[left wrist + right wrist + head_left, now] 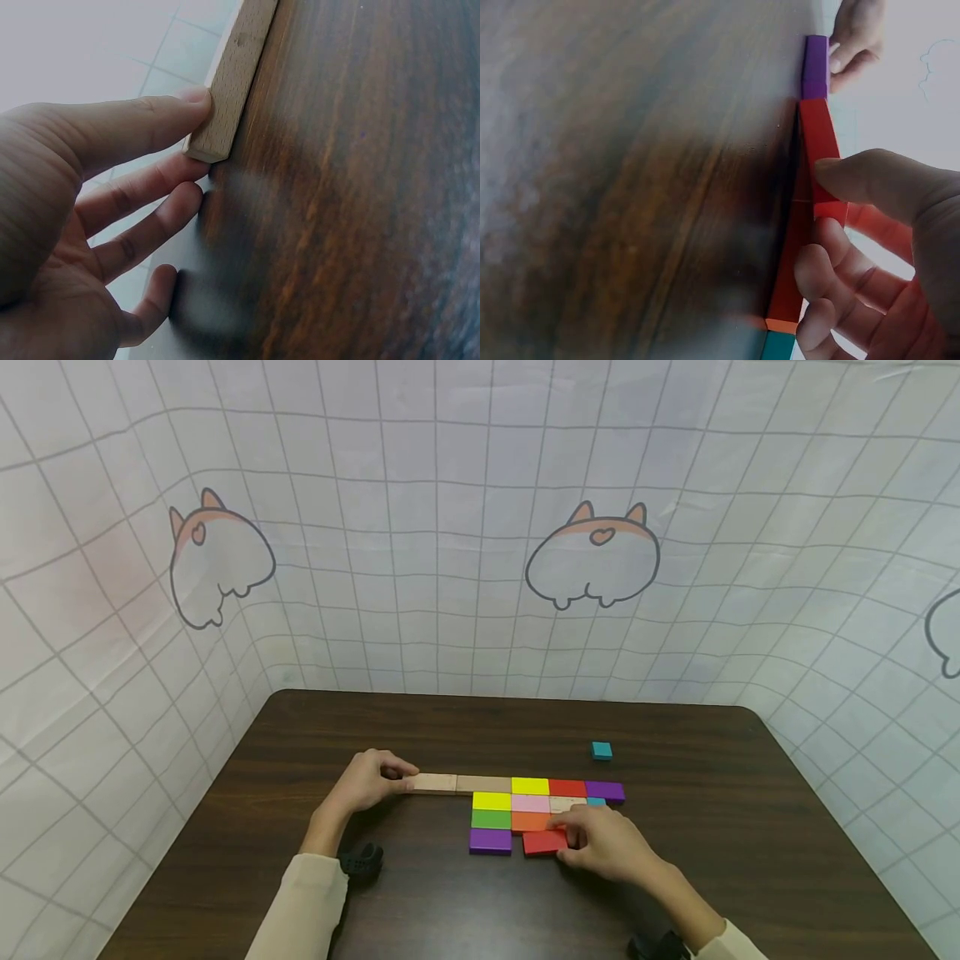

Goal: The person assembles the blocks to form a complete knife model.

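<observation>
My left hand (367, 783) pinches the outer end of a plain wooden block (433, 783) with thumb and fingertips. In the left wrist view, the thumb presses on the near side of this block (238, 75), which lies on the table. A red block (543, 842) at the near side of the block layout is held by my right hand (609, 846). The right wrist view has the thumb on the near face of the red block (821, 142) and the fingers round its end. It sits slightly askew beside a purple block (491, 841) and in front of an orange block (529, 822).
Coloured flat blocks, including a yellow block (530, 786) and a green block (491, 819), lie in touching rows on the dark wooden table (420, 902). One teal block (602, 750) lies apart behind them. A white gridded cloth (420, 568) surrounds the table.
</observation>
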Motion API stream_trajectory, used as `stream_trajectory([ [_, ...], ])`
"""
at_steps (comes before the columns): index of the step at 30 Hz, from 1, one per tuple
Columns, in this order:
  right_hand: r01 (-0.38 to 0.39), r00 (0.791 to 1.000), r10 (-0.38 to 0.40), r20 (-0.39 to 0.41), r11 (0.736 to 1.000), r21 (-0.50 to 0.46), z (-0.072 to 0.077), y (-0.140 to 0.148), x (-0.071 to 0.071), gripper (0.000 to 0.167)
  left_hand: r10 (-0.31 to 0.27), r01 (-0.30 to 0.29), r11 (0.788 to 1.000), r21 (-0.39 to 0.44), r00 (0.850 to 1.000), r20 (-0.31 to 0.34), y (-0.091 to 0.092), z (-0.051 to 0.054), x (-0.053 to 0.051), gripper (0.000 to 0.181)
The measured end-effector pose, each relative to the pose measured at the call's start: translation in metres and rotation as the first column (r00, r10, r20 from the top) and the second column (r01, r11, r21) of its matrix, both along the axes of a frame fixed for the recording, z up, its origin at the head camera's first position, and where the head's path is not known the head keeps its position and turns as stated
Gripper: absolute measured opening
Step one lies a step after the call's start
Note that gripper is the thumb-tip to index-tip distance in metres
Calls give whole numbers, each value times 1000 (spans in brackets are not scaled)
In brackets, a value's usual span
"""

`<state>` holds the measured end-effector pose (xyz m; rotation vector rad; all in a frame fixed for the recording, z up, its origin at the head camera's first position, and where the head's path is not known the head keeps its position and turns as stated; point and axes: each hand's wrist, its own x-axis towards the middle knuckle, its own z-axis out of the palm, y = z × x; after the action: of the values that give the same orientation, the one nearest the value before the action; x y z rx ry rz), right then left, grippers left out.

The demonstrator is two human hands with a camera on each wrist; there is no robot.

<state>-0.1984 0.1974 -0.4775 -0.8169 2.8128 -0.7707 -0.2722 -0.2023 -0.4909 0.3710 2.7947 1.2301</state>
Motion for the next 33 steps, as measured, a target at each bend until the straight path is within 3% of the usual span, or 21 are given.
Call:
stream_trajectory([
  [18,30,997,-29,72,999,-11,-1,-3,0,26,-9,9,1000,-5,1000,-6,0,0,0,18],
  [33,21,998,-19,65,999,-32,-2,-9,-1,22,-4,4,1000,8,1000,21,0,0,1,17],
])
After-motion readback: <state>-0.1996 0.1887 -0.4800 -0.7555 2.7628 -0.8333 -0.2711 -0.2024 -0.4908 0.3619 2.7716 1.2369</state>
